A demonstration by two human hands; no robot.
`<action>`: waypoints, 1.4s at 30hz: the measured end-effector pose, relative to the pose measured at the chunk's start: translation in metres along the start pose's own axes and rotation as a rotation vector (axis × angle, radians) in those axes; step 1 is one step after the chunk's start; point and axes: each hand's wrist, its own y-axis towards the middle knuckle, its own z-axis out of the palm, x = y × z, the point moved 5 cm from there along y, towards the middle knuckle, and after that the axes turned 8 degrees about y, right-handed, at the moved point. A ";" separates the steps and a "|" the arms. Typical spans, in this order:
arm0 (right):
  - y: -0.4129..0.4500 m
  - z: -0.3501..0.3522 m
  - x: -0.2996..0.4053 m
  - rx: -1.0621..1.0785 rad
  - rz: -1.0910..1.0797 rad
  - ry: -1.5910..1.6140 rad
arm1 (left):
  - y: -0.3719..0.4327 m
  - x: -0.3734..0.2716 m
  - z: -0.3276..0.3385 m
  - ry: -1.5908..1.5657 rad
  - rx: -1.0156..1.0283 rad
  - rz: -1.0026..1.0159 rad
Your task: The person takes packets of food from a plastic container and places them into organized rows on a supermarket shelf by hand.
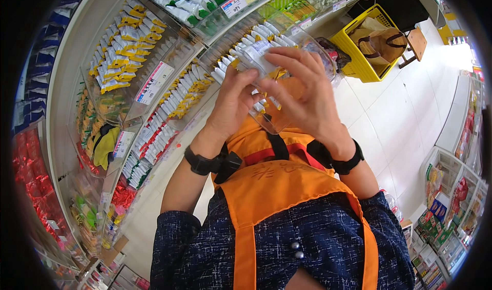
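Between my two hands is a small white-and-yellow snack packet (256,57) with printing on it. My left hand (233,94) holds its lower left end between thumb and fingers. My right hand (303,86) is at the packet's right side, fingers spread and slightly blurred; whether they touch it I cannot tell. Behind and below the hands is a clear plastic bin (275,124) with several similar packets inside, partly hidden by my hands. Rows of the same kind of packet (265,30) lie just beyond.
Shelves with clear bins of wrapped snacks (127,48) curve along the left and top. Yellow-and-black gloves (105,146) lie on one bin. A yellow basket (346,55) with a brown bag (378,44) stands at upper right, beside a wooden stool (417,44). More shelving (453,117) is at right.
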 end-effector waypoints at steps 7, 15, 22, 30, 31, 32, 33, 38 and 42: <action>-0.001 0.001 -0.022 -0.022 0.274 0.585 | -0.005 -0.016 0.007 0.084 0.043 0.075; 0.001 0.004 -0.019 -0.016 0.186 0.600 | -0.005 -0.019 -0.001 0.101 0.078 0.110; 0.001 0.002 -0.005 -0.006 0.110 0.363 | -0.006 -0.025 0.012 0.209 0.022 0.163; -0.002 0.002 -0.023 -0.088 0.230 0.663 | -0.014 -0.033 0.025 0.253 0.121 0.101; -0.003 0.004 -0.028 -0.101 0.387 0.906 | -0.015 -0.034 0.028 0.244 0.160 0.092; -0.003 0.002 -0.028 -0.088 0.407 0.901 | -0.015 -0.033 0.028 0.243 0.160 0.093; -0.002 0.000 -0.028 -0.073 0.426 0.898 | -0.015 -0.033 0.028 0.277 0.158 0.131; -0.004 0.000 -0.027 -0.095 0.452 1.015 | -0.013 -0.034 0.026 0.371 0.168 0.192; -0.002 -0.003 -0.010 -0.020 0.081 0.354 | -0.011 -0.036 0.022 0.438 0.027 0.184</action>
